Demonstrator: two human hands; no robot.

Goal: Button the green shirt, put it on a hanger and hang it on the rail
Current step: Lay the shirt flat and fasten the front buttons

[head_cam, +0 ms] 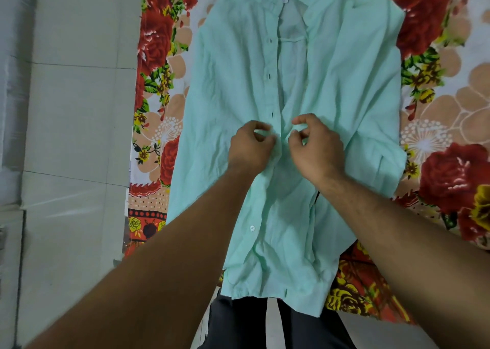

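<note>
Floral sheet (437,126) carries the shirt (238,83) flat, hem at its near edge, handy for buttoning. At mid-front my left hand (249,147) and right hand (318,147) each pinch a front edge, drawing them together.

Left grip (250,147), right grip (318,148) on green shirt (233,78)

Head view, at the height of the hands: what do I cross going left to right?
Tiled floor → floral bedsheet → green shirt → left hand → right hand → green shirt again → floral bedsheet again.
</note>
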